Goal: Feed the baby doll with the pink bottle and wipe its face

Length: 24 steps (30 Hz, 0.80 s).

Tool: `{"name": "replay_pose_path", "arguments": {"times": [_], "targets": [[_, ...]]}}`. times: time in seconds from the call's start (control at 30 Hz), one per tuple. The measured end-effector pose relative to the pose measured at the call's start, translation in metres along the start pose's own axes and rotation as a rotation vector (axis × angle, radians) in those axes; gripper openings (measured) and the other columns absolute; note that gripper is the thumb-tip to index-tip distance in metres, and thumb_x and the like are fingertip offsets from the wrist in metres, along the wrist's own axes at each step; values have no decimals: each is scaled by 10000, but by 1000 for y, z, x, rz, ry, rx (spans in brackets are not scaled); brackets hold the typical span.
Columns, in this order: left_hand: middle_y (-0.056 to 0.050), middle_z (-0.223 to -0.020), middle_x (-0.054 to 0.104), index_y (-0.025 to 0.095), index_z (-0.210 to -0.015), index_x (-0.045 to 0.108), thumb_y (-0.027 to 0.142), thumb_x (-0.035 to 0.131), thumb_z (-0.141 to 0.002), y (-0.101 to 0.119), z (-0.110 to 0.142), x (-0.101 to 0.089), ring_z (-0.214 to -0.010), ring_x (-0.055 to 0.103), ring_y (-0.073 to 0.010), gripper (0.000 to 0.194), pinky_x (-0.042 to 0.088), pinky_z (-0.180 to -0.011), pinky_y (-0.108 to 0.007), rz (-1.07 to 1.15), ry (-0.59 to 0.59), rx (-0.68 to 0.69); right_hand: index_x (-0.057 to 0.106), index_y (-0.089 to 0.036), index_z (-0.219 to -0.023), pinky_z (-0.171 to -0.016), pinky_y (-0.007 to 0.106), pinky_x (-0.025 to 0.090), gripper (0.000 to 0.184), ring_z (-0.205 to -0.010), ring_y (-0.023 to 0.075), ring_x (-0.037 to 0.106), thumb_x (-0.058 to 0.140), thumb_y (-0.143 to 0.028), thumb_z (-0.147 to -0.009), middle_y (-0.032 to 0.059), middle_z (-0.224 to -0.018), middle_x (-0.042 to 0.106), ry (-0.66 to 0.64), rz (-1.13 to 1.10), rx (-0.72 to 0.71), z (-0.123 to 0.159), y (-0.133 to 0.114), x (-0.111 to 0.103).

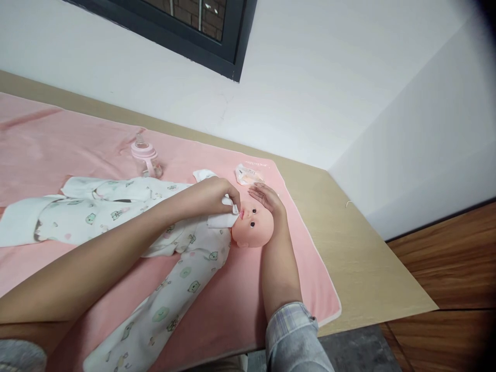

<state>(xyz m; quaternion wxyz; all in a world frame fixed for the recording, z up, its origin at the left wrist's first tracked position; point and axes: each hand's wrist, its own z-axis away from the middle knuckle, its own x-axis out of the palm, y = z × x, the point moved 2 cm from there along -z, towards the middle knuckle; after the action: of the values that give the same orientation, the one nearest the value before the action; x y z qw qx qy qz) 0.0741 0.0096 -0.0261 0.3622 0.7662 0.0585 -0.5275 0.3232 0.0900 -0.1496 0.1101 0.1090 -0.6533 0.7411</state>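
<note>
A baby doll (260,230) in a white onesie with green animal prints (194,268) lies on its back on the table, its head to the right. My left hand (217,195) pinches a small white cloth (222,219) close by the doll's mouth and chin; part of the cloth is hidden by the fingers. At the far side of the doll's head, my right hand (269,199) rests against it with fingers stretched out, the forearm running along the crown. Just beyond those fingertips lies a small clear plastic packet (248,174).
A pink blanket (310,258) covers much of the wooden table (329,217). A pink-lidded baby bottle (145,157) stands on it beyond the doll's body. The table meets a white wall (302,88) with a dark-framed window (232,41). Wooden panels (445,258) are at the right.
</note>
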Motion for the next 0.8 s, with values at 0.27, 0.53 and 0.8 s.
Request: {"name": "replay_pose_path", "arguments": {"times": [0.27, 0.53, 0.8], "targets": [[72, -848, 741, 260, -842, 765, 161, 601, -775, -4, -2, 2, -779, 663, -150, 203, 421, -694, -236, -27, 48, 29, 618, -176, -930, -1042, 369, 535, 162, -973, 176, 706, 714, -239, -816, 58, -957, 725, 9, 13, -9, 2, 0, 1], [62, -845, 740, 256, -838, 763, 135, 595, -772, -6, -6, 7, -799, 649, -173, 218, 407, -688, -254, -94, 89, -6, 604, -184, -881, -1047, 386, 526, 130, -970, 170, 706, 707, -229, -816, 43, -891, 722, -29, 6, 6, -11, 3, -5], [64, -881, 737, 265, -861, 756, 135, 557, -777, -6, -7, 11, -822, 644, -176, 252, 407, -691, -258, -105, 129, 6, 596, -172, -897, -1042, 363, 530, 129, -922, 158, 714, 697, -191, -820, 41, -848, 716, -2, -12, 0, -9, 3, -4]]}}
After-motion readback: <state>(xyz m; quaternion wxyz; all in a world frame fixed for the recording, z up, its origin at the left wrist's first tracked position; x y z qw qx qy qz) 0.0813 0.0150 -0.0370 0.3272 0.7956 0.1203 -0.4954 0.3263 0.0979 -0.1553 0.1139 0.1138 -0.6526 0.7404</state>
